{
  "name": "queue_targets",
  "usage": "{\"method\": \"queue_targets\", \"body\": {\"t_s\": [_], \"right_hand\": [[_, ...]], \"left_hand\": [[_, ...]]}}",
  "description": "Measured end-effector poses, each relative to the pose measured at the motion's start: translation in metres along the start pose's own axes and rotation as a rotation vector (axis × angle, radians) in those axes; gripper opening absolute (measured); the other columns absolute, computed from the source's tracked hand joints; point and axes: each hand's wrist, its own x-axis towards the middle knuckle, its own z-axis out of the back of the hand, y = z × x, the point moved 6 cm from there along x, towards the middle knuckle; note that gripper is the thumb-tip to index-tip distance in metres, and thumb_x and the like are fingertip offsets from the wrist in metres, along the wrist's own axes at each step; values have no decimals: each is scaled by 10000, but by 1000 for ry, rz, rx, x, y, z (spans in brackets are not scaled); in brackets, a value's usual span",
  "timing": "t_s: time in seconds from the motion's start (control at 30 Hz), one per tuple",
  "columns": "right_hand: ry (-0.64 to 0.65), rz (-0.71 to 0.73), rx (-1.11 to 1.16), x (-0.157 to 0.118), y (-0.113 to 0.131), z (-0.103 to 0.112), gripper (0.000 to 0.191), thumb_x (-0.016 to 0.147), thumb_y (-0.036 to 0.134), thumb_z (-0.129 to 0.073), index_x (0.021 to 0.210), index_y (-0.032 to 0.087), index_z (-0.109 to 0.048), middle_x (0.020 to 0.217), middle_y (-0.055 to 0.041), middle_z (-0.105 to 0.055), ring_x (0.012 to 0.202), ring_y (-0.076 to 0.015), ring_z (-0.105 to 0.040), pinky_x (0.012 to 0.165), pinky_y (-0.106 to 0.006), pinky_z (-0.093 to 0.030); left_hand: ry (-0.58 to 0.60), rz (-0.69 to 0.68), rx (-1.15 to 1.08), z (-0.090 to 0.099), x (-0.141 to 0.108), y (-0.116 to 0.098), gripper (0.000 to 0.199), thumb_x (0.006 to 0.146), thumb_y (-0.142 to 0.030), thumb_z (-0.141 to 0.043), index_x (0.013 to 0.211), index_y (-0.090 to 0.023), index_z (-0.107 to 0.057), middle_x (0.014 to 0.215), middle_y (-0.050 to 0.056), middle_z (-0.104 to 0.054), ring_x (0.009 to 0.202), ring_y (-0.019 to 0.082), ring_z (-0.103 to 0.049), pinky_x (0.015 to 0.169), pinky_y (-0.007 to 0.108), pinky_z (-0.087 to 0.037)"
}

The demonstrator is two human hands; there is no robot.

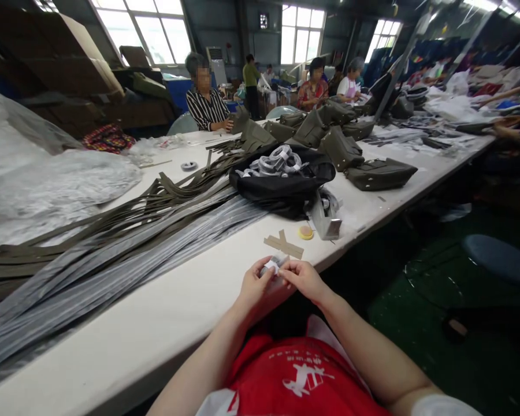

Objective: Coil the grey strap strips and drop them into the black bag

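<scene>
Both my hands meet over the near edge of the white table. My left hand (256, 281) is closed round a small grey-and-white bundle (272, 264), perhaps a coiled strap with a white piece on it. The fingers of my right hand (302, 278) pinch the right side of the same bundle. Just beyond them lie crossed tan strips (283, 245) and a round yellow item (305, 232). A tape dispenser (328, 222) stands a little farther right. Behind these, a black bag (281, 188) holds several grey coils (281, 162).
Long olive straps (125, 214) and plastic-wrapped grey strips (134, 271) run along the table (156, 341) to the left. Olive bags (381, 174) are piled beyond. A person in a striped shirt (203, 108) sits opposite. A blue stool (500, 258) stands at the right.
</scene>
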Motion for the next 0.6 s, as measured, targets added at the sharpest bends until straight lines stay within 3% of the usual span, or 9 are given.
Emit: {"method": "queue_targets", "body": {"t_s": [0.27,0.43,0.6], "right_hand": [[-51,-102,-75,10,-22,1,282,749,427,-666,677,159,-612,538,34,-592,447,-82,-490,473,-203,-380],[-6,-126,-59,10,-25,-3,318,725,462,-671,667,152,-624,566,16,-630,452,-92,-526,497,-218,-404],[60,-143,-22,5,-32,-13,329,726,467,-648,677,142,-653,614,-18,-672,506,-127,-593,562,-250,-442]], "left_hand": [[27,-9,3,-3,0,-9,397,793,-333,-571,1136,-146,-638,1113,71,-687,997,209,-617,905,316,-459],[-60,-44,123,-2,-1,-16,399,758,-439,-609,999,-127,-672,944,82,-713,877,225,-627,839,329,-469],[-128,-19,121,-4,-5,-8,437,813,-541,-504,830,-142,-682,806,89,-705,802,248,-627,756,343,-486]]}}
